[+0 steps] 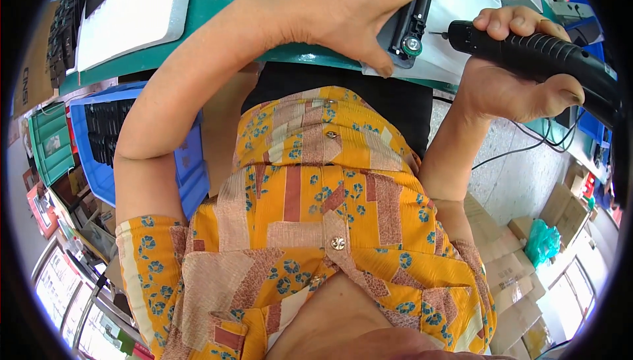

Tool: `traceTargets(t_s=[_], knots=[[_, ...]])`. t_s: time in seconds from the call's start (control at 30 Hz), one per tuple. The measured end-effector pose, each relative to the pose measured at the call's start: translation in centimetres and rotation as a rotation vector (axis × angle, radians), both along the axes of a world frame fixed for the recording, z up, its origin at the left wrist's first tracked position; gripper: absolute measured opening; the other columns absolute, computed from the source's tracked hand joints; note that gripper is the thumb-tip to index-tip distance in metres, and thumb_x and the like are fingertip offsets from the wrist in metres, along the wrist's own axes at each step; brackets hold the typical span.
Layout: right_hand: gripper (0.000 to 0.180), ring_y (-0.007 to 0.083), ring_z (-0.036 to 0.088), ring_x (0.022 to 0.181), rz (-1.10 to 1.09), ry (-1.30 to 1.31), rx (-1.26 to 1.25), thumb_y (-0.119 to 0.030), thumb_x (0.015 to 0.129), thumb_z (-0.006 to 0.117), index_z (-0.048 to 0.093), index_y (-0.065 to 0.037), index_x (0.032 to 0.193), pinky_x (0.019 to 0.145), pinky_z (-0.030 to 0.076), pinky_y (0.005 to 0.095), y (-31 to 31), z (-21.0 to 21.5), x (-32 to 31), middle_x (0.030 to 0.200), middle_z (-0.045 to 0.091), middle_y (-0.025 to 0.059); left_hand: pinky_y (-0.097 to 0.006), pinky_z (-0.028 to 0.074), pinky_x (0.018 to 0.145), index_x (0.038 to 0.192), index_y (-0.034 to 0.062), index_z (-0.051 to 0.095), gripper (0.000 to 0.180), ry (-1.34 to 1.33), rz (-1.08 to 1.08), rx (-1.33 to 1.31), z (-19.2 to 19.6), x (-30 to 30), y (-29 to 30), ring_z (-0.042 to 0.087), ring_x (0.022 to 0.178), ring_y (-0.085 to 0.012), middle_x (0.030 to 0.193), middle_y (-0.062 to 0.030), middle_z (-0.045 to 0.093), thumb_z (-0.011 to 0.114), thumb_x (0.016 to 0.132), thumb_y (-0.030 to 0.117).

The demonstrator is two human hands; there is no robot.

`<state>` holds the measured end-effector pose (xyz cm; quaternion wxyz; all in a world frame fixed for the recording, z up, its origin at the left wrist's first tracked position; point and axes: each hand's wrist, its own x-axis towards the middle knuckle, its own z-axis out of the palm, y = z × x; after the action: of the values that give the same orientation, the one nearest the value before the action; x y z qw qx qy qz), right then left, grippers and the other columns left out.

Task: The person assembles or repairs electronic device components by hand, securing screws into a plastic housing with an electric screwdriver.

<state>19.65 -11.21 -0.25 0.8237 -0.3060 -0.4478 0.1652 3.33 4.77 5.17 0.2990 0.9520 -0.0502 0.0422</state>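
My left hand [349,14] spans a black plastic part [402,30], thumb at its near edge and fingers at its far side. A round metal piece with a green rim [411,45] sits at the near end of that part. In my right hand [504,86] is a black electric screwdriver [521,47], held sideways with my fingers wrapped over its ribbed body. Its thin bit points left toward the part, with a small gap between the bit and the round piece.
A white foam sheet [135,14] lies on the green table [217,4] at left, with black parts [62,43] beyond it. A blue crate [191,169] holds several black pieces. Black cables [521,152] hang at right, above cardboard boxes [508,274] and a green plastic bag [543,242].
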Motion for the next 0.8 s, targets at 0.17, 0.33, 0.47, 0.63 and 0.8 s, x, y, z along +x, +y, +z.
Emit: traceTargets(t_s=[0.17,0.33,0.47,0.63,0.8], knots=[[0.085,0.0245,0.063,0.079,0.11,-0.087,0.073,-0.088,0.083,0.052,0.066,-0.012,0.117,0.073,0.053,0.0435,-0.3,0.3,0.8,0.096,0.064,0.0109,-0.045,0.04,0.093,0.136,-0.003,0.049,0.089,-0.195,-0.027,-0.045,-2.7,-1.0,0.6,0.053,0.113,-0.0355,0.121,-0.0169,0.057,0.089,0.065,0.034],[0.089,0.0263,0.061,0.082,0.25,-0.136,-0.029,-0.09,0.081,0.052,0.068,-0.011,0.119,0.075,0.051,0.0449,-0.9,1.1,2.2,0.097,0.064,0.0117,-0.042,0.041,0.084,0.122,0.003,0.065,0.054,-0.269,0.195,-0.037,-2.7,-4.7,-0.8,0.056,0.098,-0.0317,0.106,-0.0121,0.061,0.083,0.074,0.02],[0.093,0.0277,0.06,0.084,0.313,-0.2,-0.091,-0.092,0.078,0.054,0.07,-0.011,0.121,0.078,0.051,0.046,-1.7,0.2,5.2,0.098,0.065,0.0122,-0.038,0.039,0.072,0.103,0.0049,0.071,0.031,-0.361,0.267,-0.098,-3.5,-4.9,-2.4,0.056,0.078,-0.0253,0.083,-0.0057,0.059,0.08,0.073,0.006],[0.096,0.0275,0.06,0.082,0.193,-0.048,0.018,-0.094,0.072,0.057,0.071,-0.011,0.116,0.076,0.05,0.0451,-0.7,0.3,1.4,0.098,0.065,0.0133,-0.038,0.038,0.069,0.095,0.005,0.07,0.026,-0.428,0.273,-0.063,-3.5,-4.4,-2.8,0.053,0.07,-0.0243,0.076,-0.0048,0.055,0.08,0.071,0.005],[0.096,0.0273,0.06,0.08,0.153,-0.022,0.031,-0.095,0.07,0.058,0.07,-0.011,0.114,0.075,0.051,0.045,-0.8,0.2,1.1,0.097,0.065,0.0132,-0.038,0.037,0.067,0.092,0.0048,0.07,0.024,-0.453,0.308,-0.093,-3.4,-4.2,-3.4,0.051,0.067,-0.0248,0.073,-0.0053,0.052,0.08,0.07,0.005]])
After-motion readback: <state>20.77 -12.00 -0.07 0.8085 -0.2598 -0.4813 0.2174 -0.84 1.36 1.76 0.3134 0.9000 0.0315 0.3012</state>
